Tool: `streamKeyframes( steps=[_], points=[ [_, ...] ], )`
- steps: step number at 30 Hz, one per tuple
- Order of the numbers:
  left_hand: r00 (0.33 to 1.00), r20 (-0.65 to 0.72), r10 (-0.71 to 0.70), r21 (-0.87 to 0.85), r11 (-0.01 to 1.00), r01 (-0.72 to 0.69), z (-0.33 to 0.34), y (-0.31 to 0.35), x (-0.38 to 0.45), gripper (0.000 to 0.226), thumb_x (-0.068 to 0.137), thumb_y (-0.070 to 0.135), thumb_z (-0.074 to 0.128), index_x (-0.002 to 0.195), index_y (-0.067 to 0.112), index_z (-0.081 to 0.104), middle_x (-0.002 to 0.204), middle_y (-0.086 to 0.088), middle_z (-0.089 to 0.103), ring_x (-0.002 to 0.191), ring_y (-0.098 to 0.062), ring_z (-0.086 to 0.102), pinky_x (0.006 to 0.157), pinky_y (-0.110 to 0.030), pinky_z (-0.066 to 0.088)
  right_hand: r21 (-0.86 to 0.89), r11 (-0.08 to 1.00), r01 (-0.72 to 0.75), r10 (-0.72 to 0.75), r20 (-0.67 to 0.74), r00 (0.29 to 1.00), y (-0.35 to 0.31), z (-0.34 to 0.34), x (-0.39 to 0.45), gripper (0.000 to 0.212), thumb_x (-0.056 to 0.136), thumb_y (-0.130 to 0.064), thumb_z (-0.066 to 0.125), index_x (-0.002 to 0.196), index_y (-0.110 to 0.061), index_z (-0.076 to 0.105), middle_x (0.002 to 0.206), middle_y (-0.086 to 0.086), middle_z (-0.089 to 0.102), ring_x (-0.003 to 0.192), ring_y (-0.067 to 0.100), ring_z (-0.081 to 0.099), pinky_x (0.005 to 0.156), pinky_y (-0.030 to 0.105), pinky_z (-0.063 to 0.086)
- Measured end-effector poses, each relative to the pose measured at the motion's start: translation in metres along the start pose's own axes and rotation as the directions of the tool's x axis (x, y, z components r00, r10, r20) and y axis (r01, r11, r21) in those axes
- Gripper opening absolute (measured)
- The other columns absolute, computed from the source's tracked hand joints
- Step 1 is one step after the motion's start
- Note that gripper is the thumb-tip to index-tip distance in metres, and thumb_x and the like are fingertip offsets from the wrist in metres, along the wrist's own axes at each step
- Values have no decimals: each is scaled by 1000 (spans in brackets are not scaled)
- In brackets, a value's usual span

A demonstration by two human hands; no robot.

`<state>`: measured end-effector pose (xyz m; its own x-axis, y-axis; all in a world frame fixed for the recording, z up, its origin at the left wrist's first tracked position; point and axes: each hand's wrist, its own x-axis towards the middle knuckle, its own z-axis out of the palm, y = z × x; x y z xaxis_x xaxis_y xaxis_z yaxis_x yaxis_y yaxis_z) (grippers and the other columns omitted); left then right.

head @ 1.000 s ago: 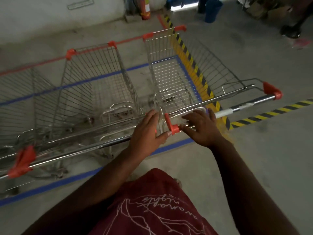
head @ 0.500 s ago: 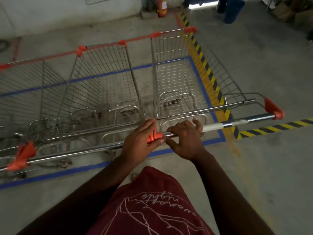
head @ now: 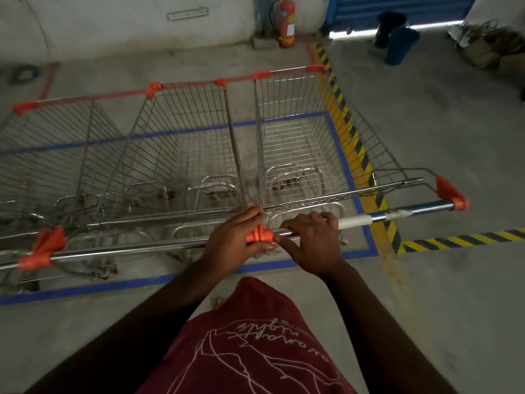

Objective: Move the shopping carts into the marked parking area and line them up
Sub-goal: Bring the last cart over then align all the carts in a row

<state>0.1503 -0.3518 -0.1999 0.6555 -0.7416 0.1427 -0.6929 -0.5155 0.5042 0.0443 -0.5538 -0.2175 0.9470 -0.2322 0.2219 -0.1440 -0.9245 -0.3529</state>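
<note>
Three wire shopping carts with orange corner caps stand side by side inside a blue taped rectangle (head: 369, 248) on the concrete floor. The right cart (head: 301, 143) has a chrome handle bar (head: 412, 210) ending in an orange cap. The middle cart (head: 187, 143) has its own handle bar (head: 127, 248). The left cart (head: 48, 155) is cut off by the frame edge. My left hand (head: 235, 243) wraps the right end of the middle cart's handle at its orange cap. My right hand (head: 309, 240) grips the left end of the right cart's handle.
Yellow-black hazard tape (head: 352, 137) runs along the right side of the bay and turns right across the floor. A red fire extinguisher (head: 287, 22) stands at the back wall. Blue bins (head: 397, 41) and cardboard clutter (head: 488, 44) sit at the far right.
The two cart handles have come together so their ends meet under my hands. The right cart has swung in straighter beside the middle one. My view has risen and shows more of the back wall.
</note>
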Motion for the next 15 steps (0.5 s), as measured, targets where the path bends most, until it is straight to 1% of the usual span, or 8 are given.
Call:
streamKeyframes(
  steps=[2,3,8,11,13,15],
  points=[
    [1000,-8,-2,-8,1000,2,0,0,-1,79,78,54,80,141,10,60,153,-4,51,147,-17,38,118,-33,32,-12,1000,-3,3,-4,1000,0,1,-1,42,92,-72,54,102,-36,74,93,-14,69,93,16,61,101,46,35],
    [1000,-11,-10,-10,1000,10,-1,1,-1,78,77,51,82,141,10,60,153,-4,51,147,-16,37,118,-32,32,-18,1000,-5,5,-3,1000,-1,1,-2,44,93,-72,52,103,-36,74,94,-14,70,93,16,61,101,46,36],
    [999,9,-36,-12,999,36,-2,4,-1,77,79,46,84,144,12,57,156,-1,47,148,-10,30,119,-31,29,-38,999,15,-16,-29,999,0,1,-1,47,93,-73,50,103,-35,74,94,-13,70,94,18,63,101,47,36],
    [999,16,-43,-5,999,43,1,5,-2,75,81,47,82,144,13,57,156,0,47,150,-14,32,120,-31,30,-27,1000,13,-13,-29,999,1,1,-1,45,93,-73,52,104,-35,74,95,-13,71,98,18,63,103,48,35],
    [999,10,-45,-4,999,46,1,5,-2,72,83,45,80,142,11,58,155,-2,48,150,-17,34,120,-34,32,-21,1000,5,-6,-18,1000,0,1,-1,45,94,-72,53,110,-36,74,102,-14,72,103,18,63,106,50,35],
    [999,34,-34,-28,999,35,-2,8,-2,67,87,41,76,142,8,58,156,-6,47,150,-20,32,121,-39,32,15,1000,18,-18,-31,999,-1,1,-3,45,94,-69,56,122,-37,70,116,-14,70,114,18,62,110,51,33]
  ],
)
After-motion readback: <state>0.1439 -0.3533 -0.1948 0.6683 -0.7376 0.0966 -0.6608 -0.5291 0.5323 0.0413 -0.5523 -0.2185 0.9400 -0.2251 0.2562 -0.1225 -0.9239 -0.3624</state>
